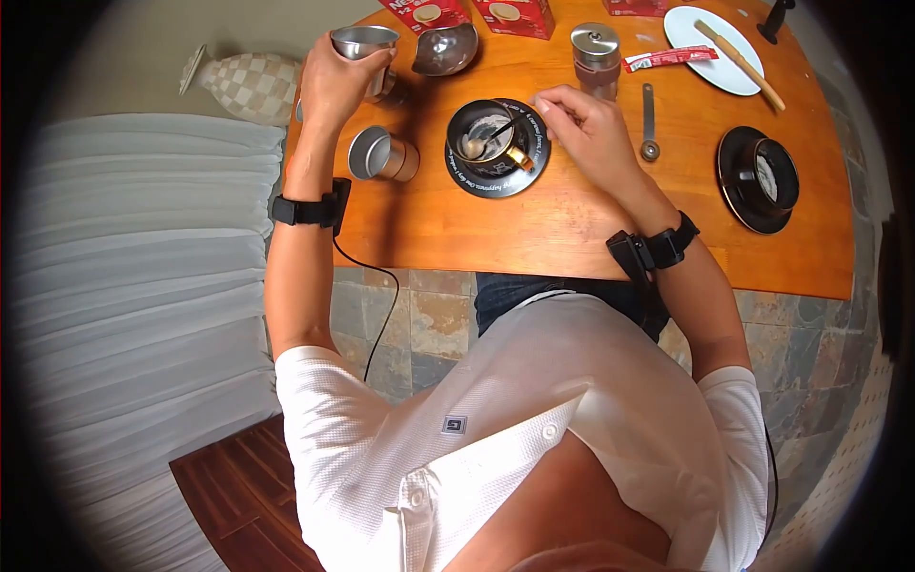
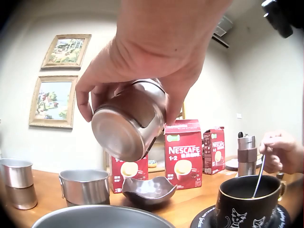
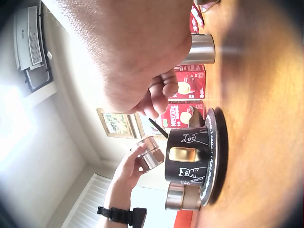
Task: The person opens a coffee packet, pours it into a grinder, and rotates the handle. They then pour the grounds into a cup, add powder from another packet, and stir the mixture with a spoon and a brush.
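Note:
My left hand (image 1: 334,86) grips a steel cup (image 2: 126,128) with a brown band, raised above the table at the far left. In the left wrist view the cup is tilted, its round base toward the camera. My right hand (image 1: 593,133) pinches the dark handle of a spoon (image 2: 259,176), whose bowl end sits inside a black cup (image 3: 187,142) with white cat drawings and a gold handle. White powder shows in that cup in the head view. Under it lies a black saucer (image 1: 498,188) with white lettering.
Another steel cup (image 1: 383,155) stands left of the saucer, with a dark wavy bowl (image 1: 445,50) behind. Red Nescafe boxes (image 2: 184,152) line the back. To the right are a grinder (image 1: 596,57), a measuring spoon (image 1: 649,119), a white plate (image 1: 734,71) with a brush, and a second black cup (image 1: 777,176).

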### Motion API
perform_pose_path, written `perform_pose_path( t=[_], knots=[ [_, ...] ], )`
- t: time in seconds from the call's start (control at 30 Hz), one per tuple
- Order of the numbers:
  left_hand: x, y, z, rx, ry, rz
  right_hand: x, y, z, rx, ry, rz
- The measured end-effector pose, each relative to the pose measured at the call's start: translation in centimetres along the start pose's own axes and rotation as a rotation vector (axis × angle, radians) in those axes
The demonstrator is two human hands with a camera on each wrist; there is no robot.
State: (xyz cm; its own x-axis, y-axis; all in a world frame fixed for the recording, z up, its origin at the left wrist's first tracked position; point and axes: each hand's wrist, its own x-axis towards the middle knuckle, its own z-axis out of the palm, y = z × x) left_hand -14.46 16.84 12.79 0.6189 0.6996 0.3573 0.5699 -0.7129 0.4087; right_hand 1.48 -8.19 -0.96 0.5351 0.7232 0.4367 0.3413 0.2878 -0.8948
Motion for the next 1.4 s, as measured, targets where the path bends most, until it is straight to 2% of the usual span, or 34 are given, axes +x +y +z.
perform_pose_path(
  t=[0.17,0.43,0.77,0.83,1.4],
  knots=[
    [1.2,-0.1,0.9,0.105,-0.015,0.022,-0.1,-0.2,0.0,-0.023,-0.026,-0.008],
    [2.1,1.2,2.1,0.381,-0.145,-0.030,-0.1,-0.2,-0.1,-0.009,-0.035,-0.006],
    [2.7,2.2,3.6,0.493,-0.131,0.019,-0.1,-0.6,-0.2,-0.051,-0.044,-0.024],
    [2.7,2.9,3.6,0.516,-0.181,-0.011,-0.1,-0.8,-0.3,-0.061,-0.045,-0.028],
    [3.0,3.1,4.5,0.577,-0.182,0.022,-0.1,-1.4,-0.5,-0.050,-0.037,-0.034]
  ],
)
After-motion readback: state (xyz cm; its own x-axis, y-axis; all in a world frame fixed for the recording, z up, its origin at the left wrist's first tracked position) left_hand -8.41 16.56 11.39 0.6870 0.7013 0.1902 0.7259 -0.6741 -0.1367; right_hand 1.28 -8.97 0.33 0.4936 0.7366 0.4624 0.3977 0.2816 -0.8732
